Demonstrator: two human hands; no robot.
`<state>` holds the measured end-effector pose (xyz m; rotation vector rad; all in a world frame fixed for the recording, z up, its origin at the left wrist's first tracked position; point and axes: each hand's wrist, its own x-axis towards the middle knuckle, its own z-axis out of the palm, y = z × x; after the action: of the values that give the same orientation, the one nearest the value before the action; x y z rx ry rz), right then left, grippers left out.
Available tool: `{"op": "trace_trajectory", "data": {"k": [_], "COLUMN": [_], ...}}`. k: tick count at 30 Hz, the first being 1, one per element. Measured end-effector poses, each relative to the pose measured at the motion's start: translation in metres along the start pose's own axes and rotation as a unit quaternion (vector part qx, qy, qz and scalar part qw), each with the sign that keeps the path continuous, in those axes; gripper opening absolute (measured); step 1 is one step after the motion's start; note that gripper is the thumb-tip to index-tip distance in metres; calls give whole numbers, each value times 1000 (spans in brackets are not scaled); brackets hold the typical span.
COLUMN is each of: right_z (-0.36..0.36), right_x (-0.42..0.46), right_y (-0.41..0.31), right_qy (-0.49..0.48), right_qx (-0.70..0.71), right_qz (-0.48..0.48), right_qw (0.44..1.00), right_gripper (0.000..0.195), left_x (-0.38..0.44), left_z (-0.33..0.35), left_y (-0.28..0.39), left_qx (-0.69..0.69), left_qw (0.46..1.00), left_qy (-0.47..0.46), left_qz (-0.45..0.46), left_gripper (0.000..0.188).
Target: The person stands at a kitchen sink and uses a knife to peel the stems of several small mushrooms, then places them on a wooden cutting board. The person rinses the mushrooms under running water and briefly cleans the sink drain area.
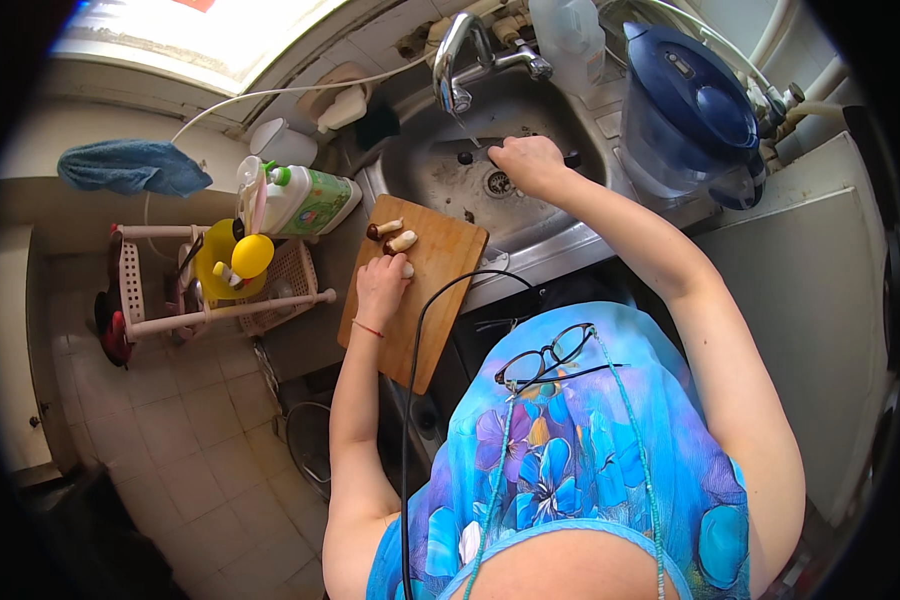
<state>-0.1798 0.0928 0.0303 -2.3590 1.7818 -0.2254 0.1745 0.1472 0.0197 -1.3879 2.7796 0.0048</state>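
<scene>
My right hand [531,163] is over the steel sink [450,191], below the chrome faucet [454,67]. It is closed around what looks like a knife [572,159]. A dark handle end shows right of the fist and a greyish blade left of it, close to a thin stream of water. My left hand [379,289] rests on a wooden cutting board [427,315], its fingers on a pale mushroom piece [408,271] that they partly hide. Two brown-capped mushrooms with white stems, one larger [400,242] and one smaller [385,228], lie just beyond it.
A blue-lidded water filter pitcher [690,112] stands right of the sink. Left of the board are a white jug with a green cap [311,201] and a pink rack [225,322]. A black cable [418,330] crosses above the board. Eyeglasses [546,356] hang at my front.
</scene>
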Motion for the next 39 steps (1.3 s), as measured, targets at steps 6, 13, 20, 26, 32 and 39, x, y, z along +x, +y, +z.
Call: {"op": "trace_trajectory", "data": {"k": [6,13,20,26,32,39], "right_z": [-2,-3,-14,-38,-59,-24], "right_x": [-18,-33,-44,-41,-24,84], "right_y": [4,6,-10,-21,19,114], "right_qy": [50,74,50,55,-9,55], "right_qx": [-70,-108,-62,-4,256,421], "right_qz": [-54,-74,-26,39,141,394], "right_qw": [995,989,997,998,956,815], "right_gripper": [7,5,9,8,64,67], "left_x": [-11,-13,77,185,218,177], "left_z": [2,-16,-35,-25,2,20], "left_y": [0,8,32,94,89,72], "left_qx": [-32,-64,-191,-185,-163,-300], "left_qw": [998,994,961,925,953,927], "left_qy": [43,83,187,226,146,116], "left_qz": [-24,0,71,242,208,192], "left_gripper": [52,58,49,30,27,52]}}
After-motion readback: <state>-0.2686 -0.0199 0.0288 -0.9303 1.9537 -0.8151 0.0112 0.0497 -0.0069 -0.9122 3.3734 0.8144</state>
